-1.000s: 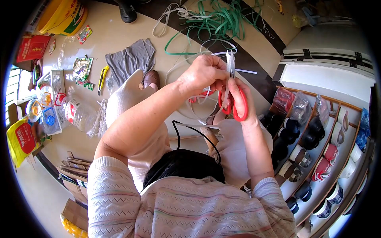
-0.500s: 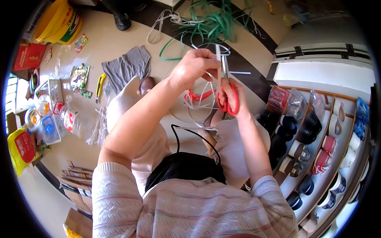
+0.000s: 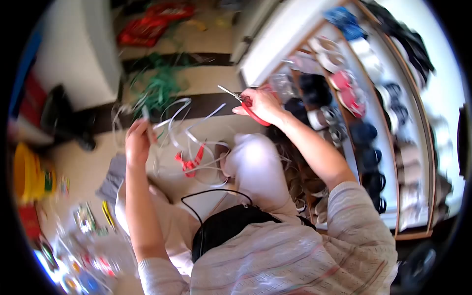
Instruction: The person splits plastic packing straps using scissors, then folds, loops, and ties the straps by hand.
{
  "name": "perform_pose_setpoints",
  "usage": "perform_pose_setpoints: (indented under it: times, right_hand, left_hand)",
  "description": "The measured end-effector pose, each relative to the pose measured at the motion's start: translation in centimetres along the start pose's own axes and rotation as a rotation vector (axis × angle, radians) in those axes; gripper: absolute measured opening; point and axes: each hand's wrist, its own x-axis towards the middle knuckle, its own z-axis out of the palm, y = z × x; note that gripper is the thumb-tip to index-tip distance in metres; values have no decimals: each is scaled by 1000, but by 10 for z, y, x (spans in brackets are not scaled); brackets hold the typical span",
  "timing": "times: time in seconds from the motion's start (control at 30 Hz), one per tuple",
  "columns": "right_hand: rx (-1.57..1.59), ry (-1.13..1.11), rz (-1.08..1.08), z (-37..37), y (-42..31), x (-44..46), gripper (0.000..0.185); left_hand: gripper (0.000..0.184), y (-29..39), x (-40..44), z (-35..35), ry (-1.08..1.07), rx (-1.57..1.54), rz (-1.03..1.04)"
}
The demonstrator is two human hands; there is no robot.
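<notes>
1. The right hand (image 3: 261, 104) is closed around the red scissors (image 3: 242, 100); the left hand (image 3: 137, 143), well apart, seems clamped on a blurred pale strip (image 3: 145, 112).
2. The step looks like handling strip — a cut would call for bringing strip and scissors together.

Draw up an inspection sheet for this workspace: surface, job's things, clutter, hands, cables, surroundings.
Surface: pale floor, items scattered on it.
Job's things: scissors; white strips looping between the hands; red strip among them.
Clutter: green straps, grey cloth, yellow knife, yellow bucket.
Hands: right hand grips the scissors; left hand, blurred, pinches a pale strip.
Cables: nothing seen; only a black cord at the lap.
Surroundings: loaded shoe rack at right, black boot at left.
</notes>
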Motion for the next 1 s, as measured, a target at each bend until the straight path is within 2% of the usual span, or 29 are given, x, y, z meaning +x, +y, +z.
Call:
perform_pose_setpoints:
  times: [0.03,0.1,0.17,0.23,0.27,0.3,0.37,0.43,0.5,0.53,0.57,0.6,0.73,0.83,0.9,0.93,0.97,1.0]
  right_hand:
    - [-66,-15,39,-19,20,-6,49]
    - [-171,98,47,-63,63,-33,50]
    - [-203,56,305,-120,89,-63,50]
    - [-201,139,410,-161,125,-94,50]
    - [-308,228,412,-178,147,-117,49]
    - [-414,287,421,-187,169,-135,48]
    - [-405,186,605,-199,215,-166,53]
    - [-346,238,697,-194,267,-197,55]
    - [-226,216,847,-196,278,-216,49]
    - [-196,364,896,-192,281,-224,42]
    - [-284,233,961,-200,287,-226,40]
    - [-319,216,997,-201,284,-230,38]
    - [-554,266,974,-188,280,-237,33]
    - [-607,-1,794,-201,283,-234,34]
    - [-323,-120,670,-210,333,-236,38]
    - [158,9,715,-210,329,-241,52]
    - [406,-20,587,-213,332,-244,54]
    - [401,-13,629,-224,300,-246,52]
  left_hand:
    - [7,3,-3,0,11,26,-18]
    - [6,0,-12,0,-24,60,-10]
    - [5,-3,-19,-2,-46,98,3]
    - [5,-6,-27,-8,-28,93,-19]
    - [5,-7,-29,-5,-36,95,-4]
    - [5,-8,-33,-5,-22,108,-5]
    - [5,-12,-45,-9,18,128,-12]
    - [7,-13,-60,-13,40,107,-26]
    - [8,-15,-75,-14,66,90,-22]
    - [9,-16,-82,-15,79,104,-12]
    - [9,-17,-87,-15,81,102,-11]
    - [10,-17,-92,-14,84,97,-8]
    - [9,-20,-116,-16,138,48,-11]
    - [6,-23,-136,-18,125,34,24]
    - [4,-32,-140,-31,134,49,43]
    - [5,-31,-152,-23,178,46,43]
    - [7,-27,-165,-10,163,4,46]
    - [11,-23,-173,-1,141,83,59]
